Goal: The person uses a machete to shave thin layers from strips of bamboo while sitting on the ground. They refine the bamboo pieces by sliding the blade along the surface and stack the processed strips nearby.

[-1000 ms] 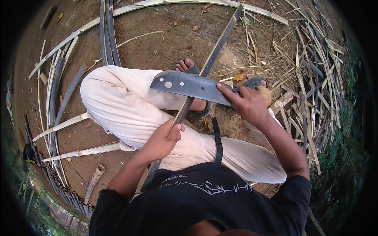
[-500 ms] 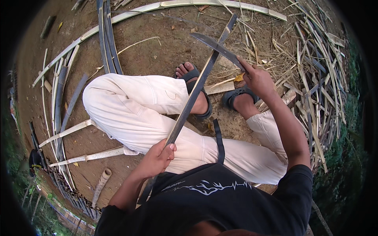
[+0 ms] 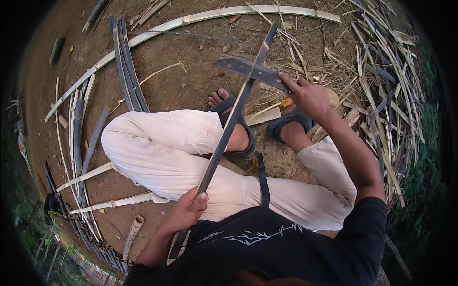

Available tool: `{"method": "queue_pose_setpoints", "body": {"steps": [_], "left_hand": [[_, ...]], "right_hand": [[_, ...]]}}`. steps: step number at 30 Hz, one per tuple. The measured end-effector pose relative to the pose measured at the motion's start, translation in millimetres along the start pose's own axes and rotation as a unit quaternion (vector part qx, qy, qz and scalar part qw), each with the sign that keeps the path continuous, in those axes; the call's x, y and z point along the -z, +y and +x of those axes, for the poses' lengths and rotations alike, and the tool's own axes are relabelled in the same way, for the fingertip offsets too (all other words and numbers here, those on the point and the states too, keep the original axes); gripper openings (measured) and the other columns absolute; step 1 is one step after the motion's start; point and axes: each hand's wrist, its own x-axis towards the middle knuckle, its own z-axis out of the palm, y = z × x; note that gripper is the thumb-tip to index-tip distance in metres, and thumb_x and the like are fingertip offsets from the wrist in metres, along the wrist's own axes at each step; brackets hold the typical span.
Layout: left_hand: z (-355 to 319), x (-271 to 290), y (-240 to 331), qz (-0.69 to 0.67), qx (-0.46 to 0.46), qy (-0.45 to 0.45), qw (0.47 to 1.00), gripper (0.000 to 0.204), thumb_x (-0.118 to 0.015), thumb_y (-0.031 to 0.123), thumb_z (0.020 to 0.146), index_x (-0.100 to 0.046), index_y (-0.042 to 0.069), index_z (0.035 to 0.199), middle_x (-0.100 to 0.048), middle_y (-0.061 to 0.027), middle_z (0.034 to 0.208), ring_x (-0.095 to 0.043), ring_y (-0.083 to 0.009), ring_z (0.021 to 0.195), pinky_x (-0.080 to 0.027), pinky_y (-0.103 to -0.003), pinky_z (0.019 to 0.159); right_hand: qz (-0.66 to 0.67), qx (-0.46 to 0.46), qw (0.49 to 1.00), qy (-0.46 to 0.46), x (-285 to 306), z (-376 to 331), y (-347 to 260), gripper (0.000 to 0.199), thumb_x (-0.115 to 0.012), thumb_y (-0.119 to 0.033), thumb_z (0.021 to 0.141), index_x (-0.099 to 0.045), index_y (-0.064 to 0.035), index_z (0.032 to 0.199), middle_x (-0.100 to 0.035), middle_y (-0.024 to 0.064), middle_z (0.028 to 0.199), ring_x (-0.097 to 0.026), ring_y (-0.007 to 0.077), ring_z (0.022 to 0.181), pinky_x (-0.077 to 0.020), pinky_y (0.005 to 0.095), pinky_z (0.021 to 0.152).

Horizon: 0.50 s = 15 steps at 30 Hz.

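**A:** So what's each hand doing?

**B:** Left hand (image 3: pixel 187 213) is wrapped around the lower part of a long dark strip (image 3: pixel 228 128), fingers (image 3: pixel 199 200) curled tight and thumb pressed on top. Under that fist the strip runs down toward the black shirt (image 3: pixel 281 243). Above the fingers it slants up and away, crosses over the pale trousers (image 3: pixel 191 157), passes the sandalled foot (image 3: pixel 229 107), and ends well out over the dirt.

**A:** And the right?

**B:** Right hand (image 3: pixel 310 97) is clamped on the handle of a big knife (image 3: pixel 250 70). The forefinger is stretched out flat along the blade's back, the rest are folded under, so I can't tell how they sit. The blade sticks out to the left of those fingers and lies across the strip near its far end, making an X. Looks like it's touching the strip there, but I can't swear to it.

**A:** Anything near the hands?

**B:** Just beyond the right fingers there's a heap of slivers (image 3: pixel 377 81), dry and tangled. A short flat offcut (image 3: pixel 262 116) sits on the ground between the two feet, below the knife hand. Out past the left fingers, on the dirt, there are pale split strips (image 3: pixel 112 202) and some dark ones (image 3: pixel 125 64), plus one long bent pale strip (image 3: pixel 200 16) arching across the far side.
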Motion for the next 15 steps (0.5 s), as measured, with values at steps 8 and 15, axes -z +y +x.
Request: {"method": "queue_pose_setpoints", "body": {"steps": [8,15], "left_hand": [[4,-4,-4,0.042,-0.020,0.024,0.999,0.025,-0.044,0.030,0.107,-0.050,0.008,0.097,-0.045,0.0023,0.073,-0.037,-0.0038,0.053,-0.033,-0.022,0.045],[-1,-8,-14,0.034,-0.023,0.004,0.999,0.022,-0.043,0.030,0.107,-0.047,0.011,0.098,-0.043,0.0024,0.072,-0.034,-0.0046,0.049,-0.029,-0.023,0.043]], "right_hand": [[0.017,-0.112,0.994,0.010,-33,27,63,0.064,-0.065,-0.021,0.086,-0.046,-0.0310,0.145,-0.062,0.0121,0.079,-0.068,0.0307,0.067,-0.0550,0.0425,0.056],[0.017,-0.093,0.995,-0.026,-23,41,53,0.060,-0.062,-0.019,0.087,-0.046,-0.0274,0.144,-0.067,0.0162,0.086,-0.069,0.0345,0.071,-0.0559,0.0464,0.062]]}}
